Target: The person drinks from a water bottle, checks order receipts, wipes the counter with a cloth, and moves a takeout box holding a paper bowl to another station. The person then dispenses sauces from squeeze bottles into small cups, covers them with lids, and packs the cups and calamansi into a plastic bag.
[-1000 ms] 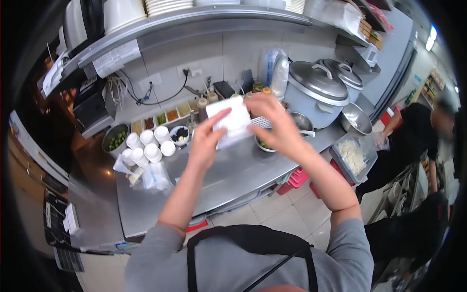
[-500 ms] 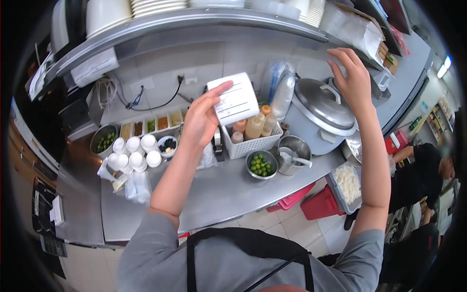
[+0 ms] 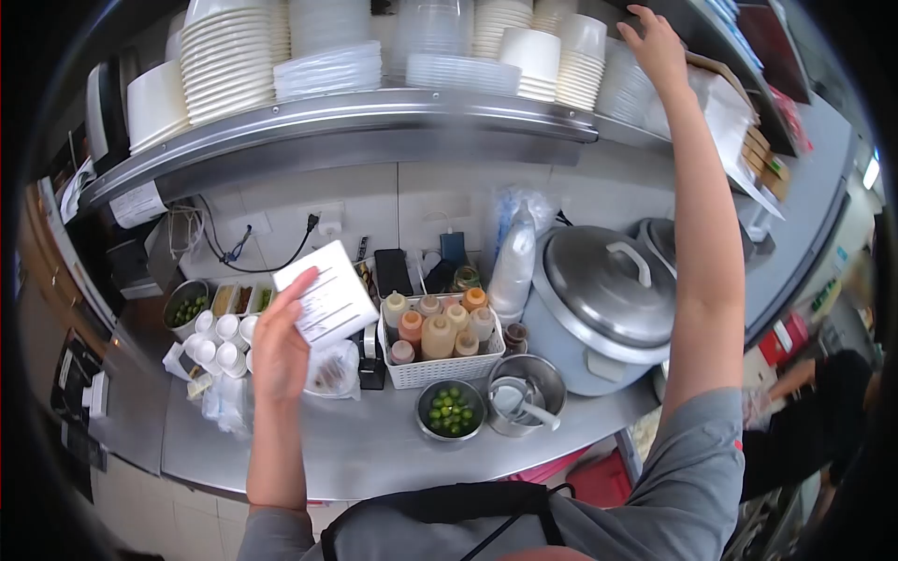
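Observation:
My left hand point(image 3: 281, 351) is closed on a white printed order slip point(image 3: 335, 297), with the fingers over its left edge. The slip is tilted above the counter, left of a white basket point(image 3: 440, 376) of sauce bottles. High at the upper right, my right hand point(image 3: 658, 47) is raised with its fingers apart and nothing seen in it. It is at the shelf's right end, nearest to stacked clear plastic containers point(image 3: 625, 86) and an open cardboard box point(image 3: 718, 73). Whether the fingers touch anything there, I cannot tell.
Stacked white bowls point(image 3: 229, 56) line the metal shelf point(image 3: 374, 117). Below stand a large lidded cooker point(image 3: 599, 280), a bowl of green limes point(image 3: 451, 409), a metal pot point(image 3: 552, 374) and white cups point(image 3: 224, 327). A co-worker in black point(image 3: 804, 421) is at the right.
My right hand has gone up to the shelf. My left hand has moved left and down with the slip. The view has tilted upward, showing more of the shelf.

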